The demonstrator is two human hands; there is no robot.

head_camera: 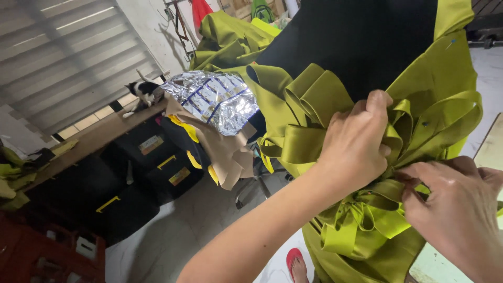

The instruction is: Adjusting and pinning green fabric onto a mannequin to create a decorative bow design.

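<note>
A black dress form [346,42] stands in front of me, draped with olive-green satin fabric [440,78] folded into loops and ruffles. My left hand [356,144] presses and pinches the green folds at the form's front, fingers curled into the cloth. My right hand [461,204] pinches a fold of the same fabric just right of it, thumb and fingers closed on the edge. Looped green strips [361,225] hang below both hands. A pin with a blue head [425,124] sits in the fabric above my right hand.
A silver foil sheet [215,99] and brown paper [225,152] lie over a chair at centre left. Black storage boxes [131,178] with yellow handles sit under a wooden shelf [89,141], where a black-and-white cat [141,91] stands. A red sandal [294,259] shows on the floor.
</note>
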